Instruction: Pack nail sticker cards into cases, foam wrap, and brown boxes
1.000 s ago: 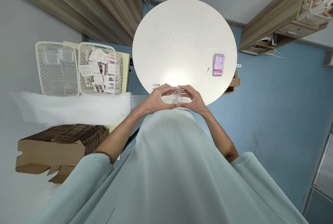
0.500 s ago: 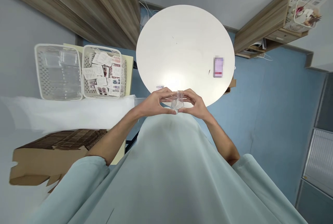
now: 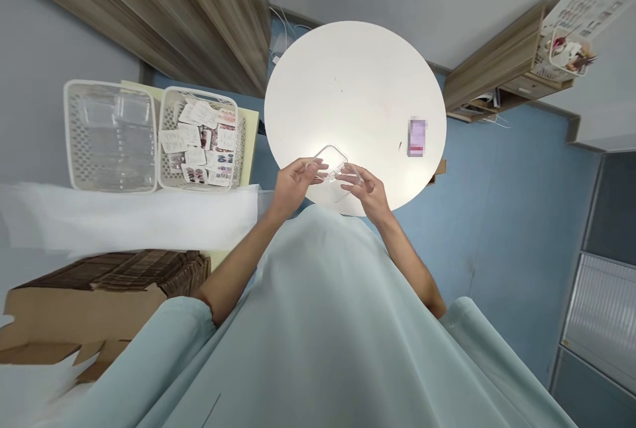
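A clear plastic box [image 3: 330, 158] is held open over the near edge of the round white table [image 3: 342, 70]. Its see-through lid stands out toward the table and the hinge area lies between my hands. My left hand [image 3: 294, 184] grips the box's left side between thumb and fingers. On the right side, my right hand [image 3: 368, 191] has its thumb and bent fingers on the box, some of them a little apart. Nothing can be made out inside the box. Its lower outline is hard to see against the table.
On the table's right lies a blurred purple rectangle [image 3: 417, 137]. To my left stand a white basket of clear plastic boxes [image 3: 110, 136] and a white basket of carded nail sets [image 3: 201, 140]. Below them are white sheeting [image 3: 199, 217] and an open cardboard box [image 3: 94, 312].
The plastic box has gone from a compact shape between my fingertips to spread open. Both hands have shifted up slightly. The small card by my left hand no longer shows.
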A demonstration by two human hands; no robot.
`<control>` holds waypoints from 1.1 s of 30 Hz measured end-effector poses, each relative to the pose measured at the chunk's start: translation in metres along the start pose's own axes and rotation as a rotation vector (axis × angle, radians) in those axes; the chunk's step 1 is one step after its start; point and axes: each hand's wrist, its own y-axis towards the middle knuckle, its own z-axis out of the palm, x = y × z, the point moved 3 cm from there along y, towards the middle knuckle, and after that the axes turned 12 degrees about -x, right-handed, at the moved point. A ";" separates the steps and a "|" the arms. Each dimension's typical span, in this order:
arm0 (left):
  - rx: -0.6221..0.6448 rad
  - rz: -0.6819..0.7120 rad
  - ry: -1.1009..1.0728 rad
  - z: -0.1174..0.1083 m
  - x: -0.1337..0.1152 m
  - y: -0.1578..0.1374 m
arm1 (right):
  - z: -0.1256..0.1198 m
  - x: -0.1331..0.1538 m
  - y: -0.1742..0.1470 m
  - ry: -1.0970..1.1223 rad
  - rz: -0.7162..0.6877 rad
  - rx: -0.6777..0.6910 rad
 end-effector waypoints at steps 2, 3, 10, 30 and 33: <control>-0.064 -0.001 0.011 0.001 0.006 -0.003 | 0.008 -0.008 0.002 -0.004 0.023 -0.012; -0.084 -0.019 -0.001 0.000 0.010 -0.004 | 0.013 -0.011 0.002 -0.011 0.034 -0.012; -0.152 -0.249 -0.131 -0.026 0.037 0.002 | 0.039 -0.029 0.010 -0.098 0.046 0.093; -0.417 -0.327 -0.024 -0.164 0.037 0.014 | 0.086 -0.180 0.118 -1.173 -0.051 0.190; -0.369 -0.353 -0.045 -0.166 0.039 0.013 | 0.087 -0.183 0.114 -1.115 -0.063 0.133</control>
